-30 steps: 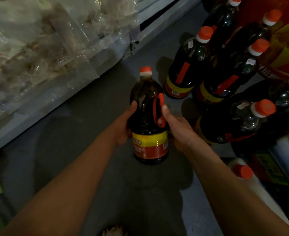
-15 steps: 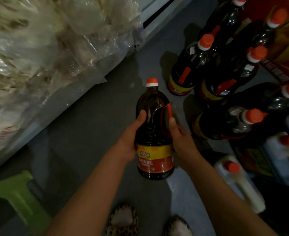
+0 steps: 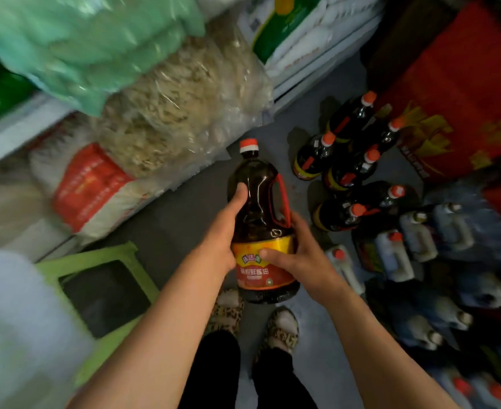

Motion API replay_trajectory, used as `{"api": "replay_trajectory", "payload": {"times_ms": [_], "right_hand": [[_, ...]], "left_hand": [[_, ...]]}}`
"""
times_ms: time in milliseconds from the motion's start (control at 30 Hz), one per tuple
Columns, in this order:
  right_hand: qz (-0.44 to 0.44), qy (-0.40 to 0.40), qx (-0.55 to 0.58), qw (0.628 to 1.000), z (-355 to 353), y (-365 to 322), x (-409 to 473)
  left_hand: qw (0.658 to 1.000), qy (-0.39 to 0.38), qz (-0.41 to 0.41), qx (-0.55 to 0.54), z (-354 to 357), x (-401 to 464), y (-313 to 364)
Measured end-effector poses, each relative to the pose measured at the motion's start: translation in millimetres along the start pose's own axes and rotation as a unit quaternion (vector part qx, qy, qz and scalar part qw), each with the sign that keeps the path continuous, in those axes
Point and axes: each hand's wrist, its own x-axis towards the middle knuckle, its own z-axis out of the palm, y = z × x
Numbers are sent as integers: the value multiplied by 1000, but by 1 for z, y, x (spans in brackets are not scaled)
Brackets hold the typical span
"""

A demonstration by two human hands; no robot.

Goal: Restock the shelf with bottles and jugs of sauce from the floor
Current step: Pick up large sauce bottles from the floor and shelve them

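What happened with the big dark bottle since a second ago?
The dark sauce bottle came up off the floor, now held above the slippers. The right hand slid from the red handle down onto the label. The left hand kept its grip on the side. The floor bottles stayed put.

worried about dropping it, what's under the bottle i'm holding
Below the held bottle: grey floor and the slippers. Both hands grip its sides, none supports its base. The floor directly beneath is hidden.

Shop aisle: stocked shelves (image 3: pixel 22 125), floor bottles (image 3: pixel 346 169).
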Motion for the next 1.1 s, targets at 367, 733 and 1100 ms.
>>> {"api": "replay_trajectory", "payload": {"times_ms": [367, 733, 1100], "right_hand": [[-145, -115, -70, 980, 84, -242, -141], [-337, -232, -148, 900, 228, -433, -253], [-438, -355, -182, 806, 450, -481, -291]], "left_hand": [[990, 18, 142, 11, 47, -298, 130], [908, 123, 398, 36, 8, -557, 212], [803, 228, 550, 9, -145, -706, 255]]}}
